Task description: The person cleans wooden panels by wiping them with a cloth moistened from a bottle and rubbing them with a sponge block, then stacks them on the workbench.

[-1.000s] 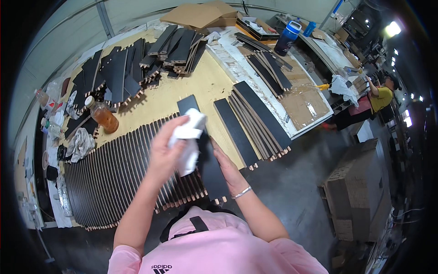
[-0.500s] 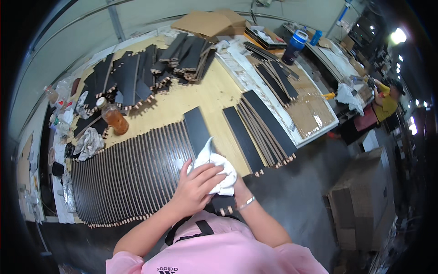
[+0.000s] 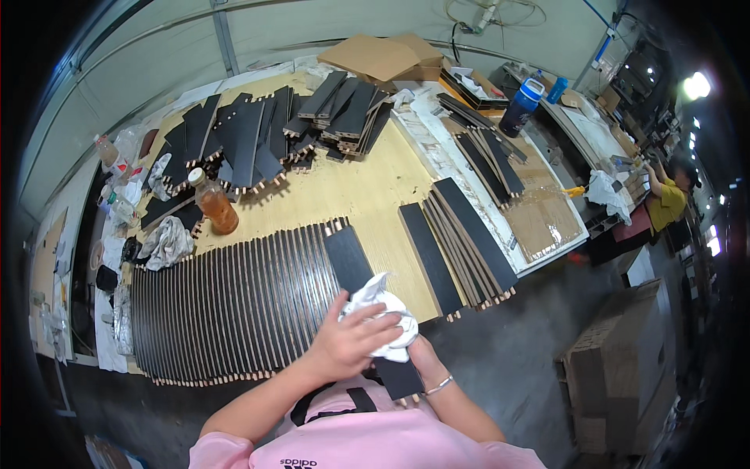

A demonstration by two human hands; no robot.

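Note:
My left hand (image 3: 349,342) presses a folded white cloth (image 3: 378,291) onto the face of a dark board (image 3: 349,259), its fingers over the cloth. My right hand (image 3: 425,361) grips the edge of the same board near its close end; its fingertips are partly hidden under the cloth and board. Short light wooden pegs stick out of both board ends. Just left of the board, a long row of dark boards (image 3: 230,313) stands packed side by side on the table, with pegs along the near and far ends.
Several more dark boards (image 3: 462,250) lie to the right, with a jumbled pile (image 3: 250,137) at the back left. An amber bottle (image 3: 215,207) stands beside a crumpled rag (image 3: 168,242). Cardboard boxes (image 3: 617,359) sit at the right. A person in yellow (image 3: 664,202) works further off.
The board and cloth have come lower, toward my body, and the board tilts more. My left hand and the cloth have slid along its face. The whole view has shifted slightly.

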